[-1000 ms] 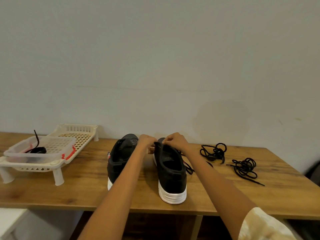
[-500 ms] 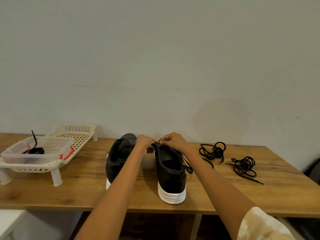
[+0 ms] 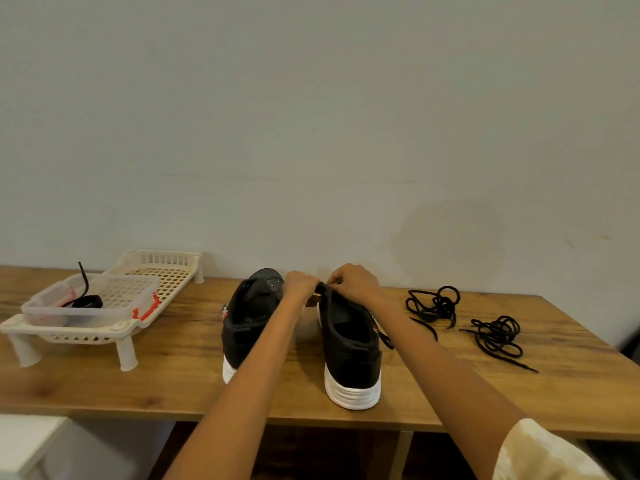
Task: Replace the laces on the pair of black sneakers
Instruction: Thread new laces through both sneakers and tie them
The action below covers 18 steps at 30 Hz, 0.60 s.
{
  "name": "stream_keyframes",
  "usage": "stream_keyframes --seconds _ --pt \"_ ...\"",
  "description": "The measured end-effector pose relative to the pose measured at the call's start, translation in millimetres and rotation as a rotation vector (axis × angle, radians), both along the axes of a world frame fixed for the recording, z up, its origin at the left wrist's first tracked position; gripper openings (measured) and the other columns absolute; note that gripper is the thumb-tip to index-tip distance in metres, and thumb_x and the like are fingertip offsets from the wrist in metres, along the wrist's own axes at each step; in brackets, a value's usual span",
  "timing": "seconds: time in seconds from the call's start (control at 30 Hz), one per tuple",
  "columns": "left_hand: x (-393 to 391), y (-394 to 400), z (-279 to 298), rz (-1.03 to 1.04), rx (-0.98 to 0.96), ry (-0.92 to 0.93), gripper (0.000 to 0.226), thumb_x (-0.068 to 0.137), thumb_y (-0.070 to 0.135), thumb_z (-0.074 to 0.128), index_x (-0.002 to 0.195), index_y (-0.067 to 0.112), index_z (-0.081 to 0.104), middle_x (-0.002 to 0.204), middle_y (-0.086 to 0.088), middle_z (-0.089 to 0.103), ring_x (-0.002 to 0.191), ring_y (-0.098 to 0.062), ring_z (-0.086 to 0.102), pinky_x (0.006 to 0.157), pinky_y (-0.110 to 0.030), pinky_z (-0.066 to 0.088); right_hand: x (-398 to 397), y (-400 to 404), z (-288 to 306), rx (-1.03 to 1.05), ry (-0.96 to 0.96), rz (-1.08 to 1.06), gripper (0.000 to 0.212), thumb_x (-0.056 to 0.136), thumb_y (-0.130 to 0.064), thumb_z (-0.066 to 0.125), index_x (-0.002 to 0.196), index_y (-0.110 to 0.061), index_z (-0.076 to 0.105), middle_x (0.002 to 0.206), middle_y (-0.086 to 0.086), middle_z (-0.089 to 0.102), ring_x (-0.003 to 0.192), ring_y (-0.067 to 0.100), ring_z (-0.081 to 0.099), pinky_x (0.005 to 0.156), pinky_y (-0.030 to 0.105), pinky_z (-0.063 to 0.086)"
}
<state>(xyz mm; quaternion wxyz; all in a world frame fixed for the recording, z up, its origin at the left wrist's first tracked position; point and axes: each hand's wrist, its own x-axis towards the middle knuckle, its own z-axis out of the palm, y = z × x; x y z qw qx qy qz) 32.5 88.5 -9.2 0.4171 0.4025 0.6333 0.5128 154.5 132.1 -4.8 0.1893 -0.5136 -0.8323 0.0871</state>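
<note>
Both hands, left hand (image 3: 300, 285) and right hand (image 3: 353, 283), pinching lace at far end of right sneaker (image 3: 348, 341); best drawn evenly, bracing shoe against bench (image 3: 180, 375).

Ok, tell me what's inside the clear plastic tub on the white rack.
A black lace lies coiled in the clear tub, one end sticking up past the rim. The bottom is blurred.

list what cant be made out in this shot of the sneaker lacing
- Head view: fingertips of left hand and right hand are curled away; what they pinch is hidden.
- Left sneaker: partly covered by the left forearm.
- Clear box: black item inside too small to identify.
</note>
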Motion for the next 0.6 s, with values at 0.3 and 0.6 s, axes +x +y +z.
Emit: stream_keyframes --seconds 0.3,0.6 --pt "1.0 2.4 -17.1 0.017 0.024 0.249 0.020 0.090 0.002 0.058 0.071 0.008 0.060 0.071 -0.013 0.058 0.055 -0.022 0.052 0.055 -0.031 0.050 6.3 5.7 2.1 -0.138 0.137 0.041 0.023 0.092 -0.020 0.059 0.106 -0.008 0.073 0.109 0.009 0.070 0.100 0.023 0.063 0.079 0.027 0.047" --pt "11.2 5.4 -1.0 0.234 0.258 0.203 0.013 0.096 0.019 0.050 0.099 0.015 0.062 0.102 -0.003 0.065 0.087 -0.021 0.058 0.078 -0.033 0.049 -4.5 3.0 27.2 -0.129 0.144 0.147 0.026 0.089 -0.020 0.065 0.064 -0.015 0.066 0.060 0.003 0.058 0.054 0.007 0.045 0.056 0.019 0.034"
